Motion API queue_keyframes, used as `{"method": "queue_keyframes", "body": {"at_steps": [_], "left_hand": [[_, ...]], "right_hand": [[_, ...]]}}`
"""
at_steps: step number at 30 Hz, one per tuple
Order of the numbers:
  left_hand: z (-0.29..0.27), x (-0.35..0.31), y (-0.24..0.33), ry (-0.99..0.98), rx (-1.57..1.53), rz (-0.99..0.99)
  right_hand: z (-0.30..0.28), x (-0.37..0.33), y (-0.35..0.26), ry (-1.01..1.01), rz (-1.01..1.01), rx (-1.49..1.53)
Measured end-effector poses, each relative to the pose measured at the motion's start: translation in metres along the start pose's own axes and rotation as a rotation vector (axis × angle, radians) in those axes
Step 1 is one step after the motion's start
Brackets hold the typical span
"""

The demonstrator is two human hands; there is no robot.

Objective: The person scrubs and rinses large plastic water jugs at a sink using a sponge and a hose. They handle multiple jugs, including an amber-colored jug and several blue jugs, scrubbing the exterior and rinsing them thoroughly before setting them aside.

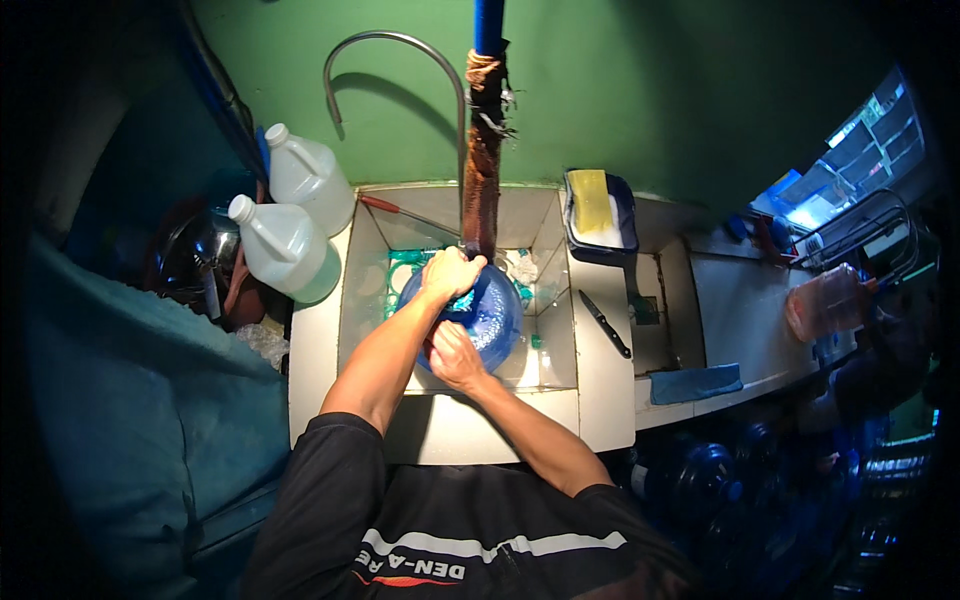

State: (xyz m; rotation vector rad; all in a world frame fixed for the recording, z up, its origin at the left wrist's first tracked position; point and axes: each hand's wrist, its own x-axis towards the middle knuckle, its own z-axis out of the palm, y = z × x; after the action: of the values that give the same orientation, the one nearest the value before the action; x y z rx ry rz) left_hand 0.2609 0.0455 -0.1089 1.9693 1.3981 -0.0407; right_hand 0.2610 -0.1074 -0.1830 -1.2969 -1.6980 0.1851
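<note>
A large round blue water jug [498,325] sits in the tiled sink basin [557,300], its shoulder facing up. My left hand [452,275] is closed over the far left part of the jug's top, its thumb side close to the lower end of a worn brown-wrapped pole [482,190]. On the near left side of the jug's top, my right hand [457,357] presses with curled fingers. What its fingertips hold, if anything, is hidden. Between the hands a shiny blue-teal patch of the jug shows; its mouth is covered from sight.
Two white plastic jugs [290,250] stand left of the sink. A red-handled rod [385,207] leans in the basin. On the right are a dark tub [600,240] with a yellow sponge [594,202], a black-handled knife [605,325] and a blue cloth [695,383]. A curved metal spout [395,38] rises behind.
</note>
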Motion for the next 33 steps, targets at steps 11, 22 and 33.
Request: {"method": "queue_keyframes", "body": {"at_steps": [11, 22, 33], "left_hand": [[0.023, -0.019, -0.085, 0.047, -0.315, 0.197], [0.005, -0.008, -0.105, -0.125, -0.727, 0.299], [-0.001, -0.068, -0.100, 0.230, -0.394, 0.554]], "right_hand": [[0.007, -0.027, 0.016, -0.227, 0.128, -0.333], [-0.007, -0.022, 0.011, -0.278, 0.030, -0.197], [-0.007, -0.035, 0.010, -0.245, 0.013, -0.211]]}}
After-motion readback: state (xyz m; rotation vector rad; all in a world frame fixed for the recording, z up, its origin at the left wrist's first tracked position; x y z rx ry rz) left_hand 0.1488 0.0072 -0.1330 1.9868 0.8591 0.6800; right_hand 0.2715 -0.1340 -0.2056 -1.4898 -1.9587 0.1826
